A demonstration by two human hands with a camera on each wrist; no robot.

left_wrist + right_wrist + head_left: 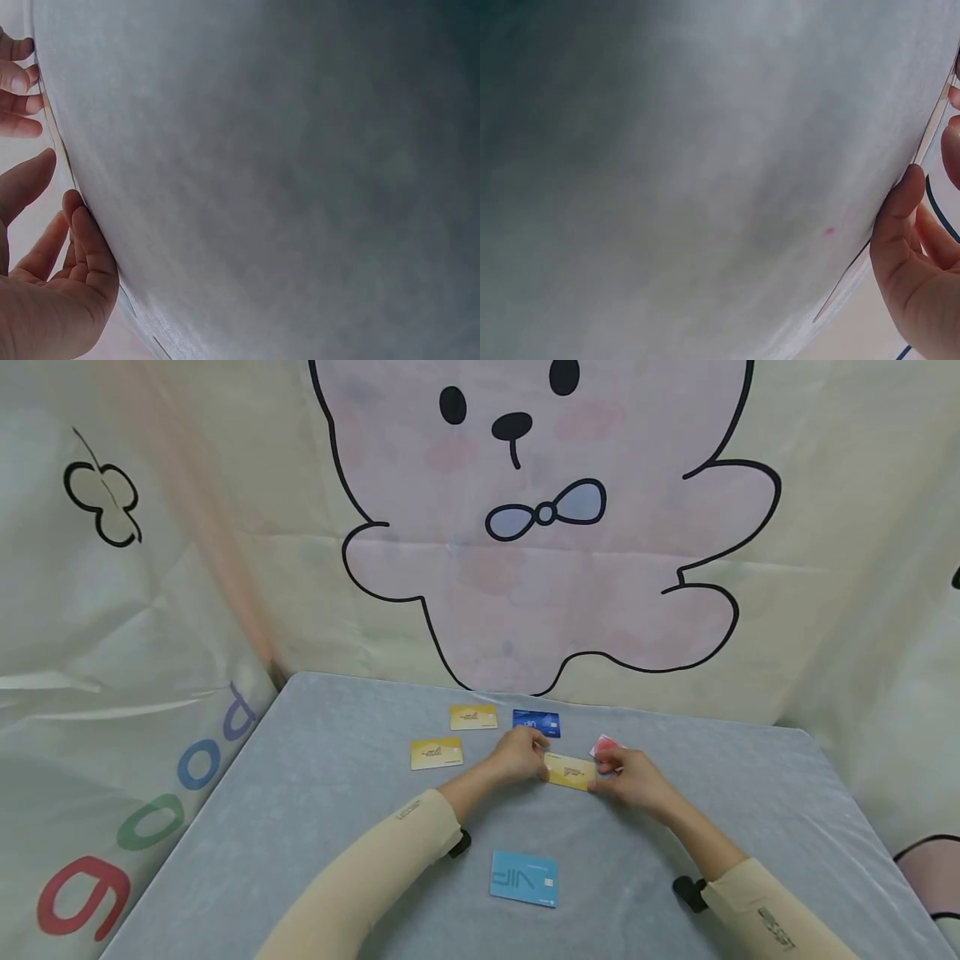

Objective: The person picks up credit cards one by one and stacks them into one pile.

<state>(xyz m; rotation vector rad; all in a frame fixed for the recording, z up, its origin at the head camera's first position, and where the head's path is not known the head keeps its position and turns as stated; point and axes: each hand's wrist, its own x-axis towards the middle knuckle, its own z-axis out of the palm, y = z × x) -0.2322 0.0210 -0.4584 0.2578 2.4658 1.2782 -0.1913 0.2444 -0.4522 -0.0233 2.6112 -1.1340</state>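
A yellow card (570, 771) lies between the two hands at the middle of the table. My left hand (519, 754) holds its left end, with thumb and fingers curled at the edge. At the opposite end, my right hand (633, 781) has thumb and fingertips around the right edge. The left wrist view shows the card edge-on, close to the cloth, with the left fingers (90, 240) at it. Just behind the right fingers is a red-and-white card (604, 743), partly hidden. A dark blue card (536, 722) lies behind the left hand, its lower edge partly covered.
Two more yellow cards, one at the back (473, 717) and one nearer on the left (437, 753), lie flat. A light blue VIP card (523, 878) rests close to me between the forearms. Grey cloth covers the table (300, 810); a printed curtain (600, 610) hangs behind.
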